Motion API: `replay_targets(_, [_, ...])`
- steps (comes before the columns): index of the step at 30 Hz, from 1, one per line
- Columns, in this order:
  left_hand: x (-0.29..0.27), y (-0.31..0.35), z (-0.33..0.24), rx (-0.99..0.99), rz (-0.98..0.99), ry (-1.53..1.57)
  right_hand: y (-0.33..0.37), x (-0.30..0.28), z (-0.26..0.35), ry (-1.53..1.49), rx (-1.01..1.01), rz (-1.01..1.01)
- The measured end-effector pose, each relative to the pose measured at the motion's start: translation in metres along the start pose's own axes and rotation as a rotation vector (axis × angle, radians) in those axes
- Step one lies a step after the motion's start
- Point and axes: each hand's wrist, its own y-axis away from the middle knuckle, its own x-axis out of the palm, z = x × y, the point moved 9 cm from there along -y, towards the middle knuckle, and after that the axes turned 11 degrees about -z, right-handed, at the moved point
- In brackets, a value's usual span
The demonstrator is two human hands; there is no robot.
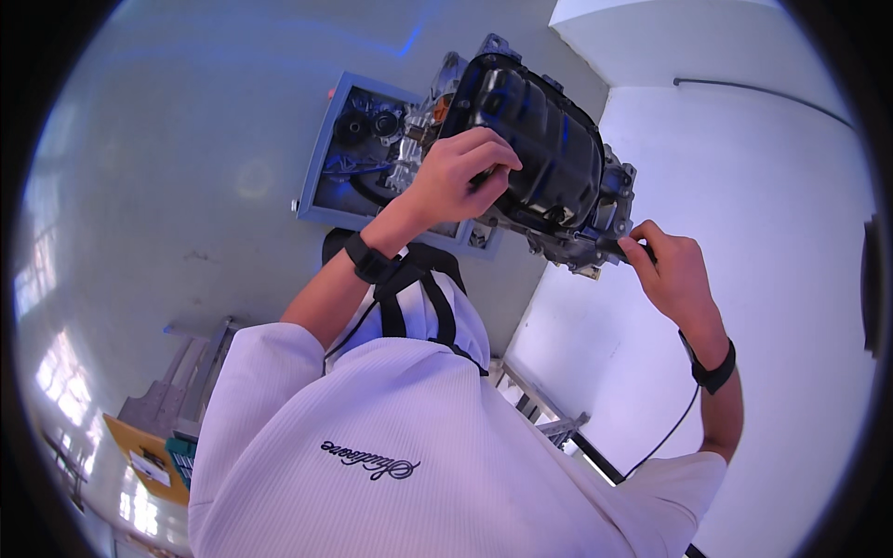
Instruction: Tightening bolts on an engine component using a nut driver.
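Observation:
An engine (535, 153) with a black oil pan (549, 139) facing me fills the upper middle of the head view. My left hand (470, 172) is closed, its fingers curled at the pan's near left edge; whatever lies inside them is hidden. At the lower right end of the engine, my right hand (672, 270) is wrapped round a dark-handled tool (609, 245). A slim metal shaft runs from that tool along the pan's lower edge. I cannot make out where its tip sits. Both wrists wear black bands.
Beneath and left of the engine is a grey-blue metal tray (326, 139) holding round dark parts and a black hose. A grey floor (214, 186) spreads to the left, with a white wall (772, 232) on the right. Metal frames (191, 381) stand at lower left.

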Motion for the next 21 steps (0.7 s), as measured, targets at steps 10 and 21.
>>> replay_targets(10, [0.004, 0.000, -0.004, -0.001, 0.037, 0.009, -0.001, 0.037, 0.002, -1.686, -0.477, -0.117])
replay_targets(21, [0.008, 0.004, -0.002, 0.001, 0.048, -0.062, 0.022, 0.064, -0.034, -1.974, 0.190, -0.933])
